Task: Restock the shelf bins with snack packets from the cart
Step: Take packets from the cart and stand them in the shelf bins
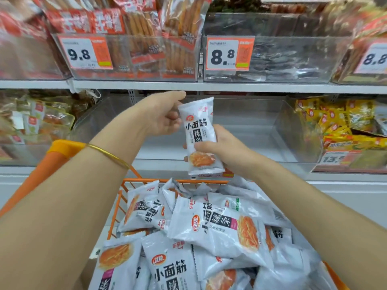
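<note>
I hold one white snack packet (pixel 200 132) upright in front of the shelf, above the cart. My left hand (pixel 161 114) pinches its top left corner between thumb and fingers. My right hand (pixel 215 148) grips its lower half, thumb across the front. Behind the packet stands a clear plastic shelf bin (pixel 261 126) with nothing visible inside. Below, the orange wire cart (pixel 117 206) holds several more white packets (pixel 211 222) of the same kind, piled loosely.
Left of the clear bin is a bin of brown snack packs (pixel 35 122); right of it a bin of yellow packets (pixel 343 124). The upper shelf carries full bins with price tags 9.8 (pixel 83 53) and 8.8 (pixel 228 54). A white shelf edge (pixel 188 85) runs above my hands.
</note>
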Tool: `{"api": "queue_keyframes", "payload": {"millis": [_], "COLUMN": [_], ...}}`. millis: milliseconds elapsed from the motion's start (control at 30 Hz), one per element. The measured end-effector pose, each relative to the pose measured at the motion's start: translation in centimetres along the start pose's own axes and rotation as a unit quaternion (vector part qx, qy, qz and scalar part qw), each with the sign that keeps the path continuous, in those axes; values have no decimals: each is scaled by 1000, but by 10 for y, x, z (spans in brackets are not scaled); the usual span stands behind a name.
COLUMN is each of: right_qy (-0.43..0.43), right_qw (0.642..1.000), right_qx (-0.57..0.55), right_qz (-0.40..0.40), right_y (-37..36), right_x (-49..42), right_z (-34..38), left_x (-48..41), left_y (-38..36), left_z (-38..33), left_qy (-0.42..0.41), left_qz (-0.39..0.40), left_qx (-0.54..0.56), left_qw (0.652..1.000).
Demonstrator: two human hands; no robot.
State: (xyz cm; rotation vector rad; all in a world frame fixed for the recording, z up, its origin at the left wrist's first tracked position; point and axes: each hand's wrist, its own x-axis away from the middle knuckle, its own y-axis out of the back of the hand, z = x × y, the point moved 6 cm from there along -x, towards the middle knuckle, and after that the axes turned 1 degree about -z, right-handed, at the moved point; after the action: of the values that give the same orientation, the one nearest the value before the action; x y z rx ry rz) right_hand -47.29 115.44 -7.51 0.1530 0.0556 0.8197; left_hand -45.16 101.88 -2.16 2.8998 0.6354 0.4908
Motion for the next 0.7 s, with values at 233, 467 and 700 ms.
{"api": "queue_keyframes", "payload": {"millis": [233,467,700], "right_qy": [-132,-255,-231], "right_qw": [972,940,943], "right_qx": [-189,-170,33], "right_qz": [40,-150,-237], "right_y": [13,101,138], "right_x": [-11,-51,-149], "right_z": [-7,-47,-98], "left_x": [-34,-79,-104], "left_y": [-17,-33,-63], "left_z": [0,22,54], "left_qy": [-116,-241,-235], "left_qz": [-36,-103,27], "left_qx": [22,-234,-388], "left_qw": [992,936,891]}}
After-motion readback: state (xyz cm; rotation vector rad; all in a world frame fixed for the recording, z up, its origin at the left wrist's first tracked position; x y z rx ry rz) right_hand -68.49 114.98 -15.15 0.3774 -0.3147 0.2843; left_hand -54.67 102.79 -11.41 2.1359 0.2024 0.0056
